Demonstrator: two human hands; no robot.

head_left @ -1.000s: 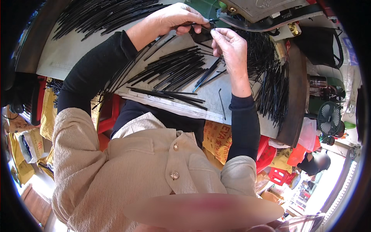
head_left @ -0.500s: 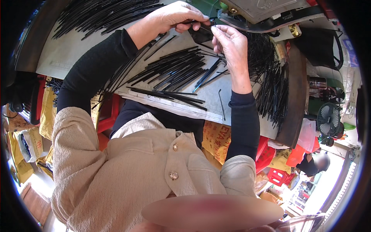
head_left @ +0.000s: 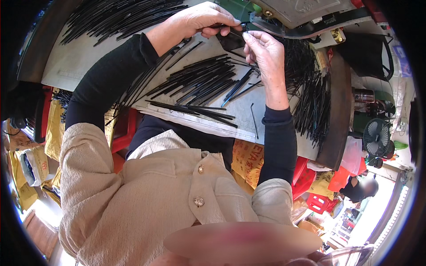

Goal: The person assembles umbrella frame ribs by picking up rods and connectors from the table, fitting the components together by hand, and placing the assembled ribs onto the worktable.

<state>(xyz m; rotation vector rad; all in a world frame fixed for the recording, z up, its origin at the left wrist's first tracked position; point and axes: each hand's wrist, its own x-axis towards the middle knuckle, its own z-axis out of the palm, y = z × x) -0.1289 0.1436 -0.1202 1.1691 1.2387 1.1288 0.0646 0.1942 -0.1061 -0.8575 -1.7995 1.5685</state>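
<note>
At the far side of the worktable, my left hand (head_left: 206, 20) is closed, its thumb and fingers pinching a thin black strip. Just right of it, my right hand (head_left: 265, 55) has its thumb and index finger pressed together close to the left fingertips. What the right fingers hold is too small and dark to make out. Below the hands, a pile of thin black strips (head_left: 199, 82) lies on the pale tabletop (head_left: 242, 122). One thin strip with a bent end (head_left: 254, 119) lies apart, near the front edge.
A larger pile of black strips (head_left: 120, 17) covers the far left. Tangled dark pieces (head_left: 295, 62) and more black strips (head_left: 314, 111) lie right, beside a raised brown edge (head_left: 339, 102). A metal machine part (head_left: 301, 11) stands beyond the hands. A fan (head_left: 377, 136) is farther right.
My right hand has dropped slightly toward me, away from the left fingertips. My left hand stays almost where it was.
</note>
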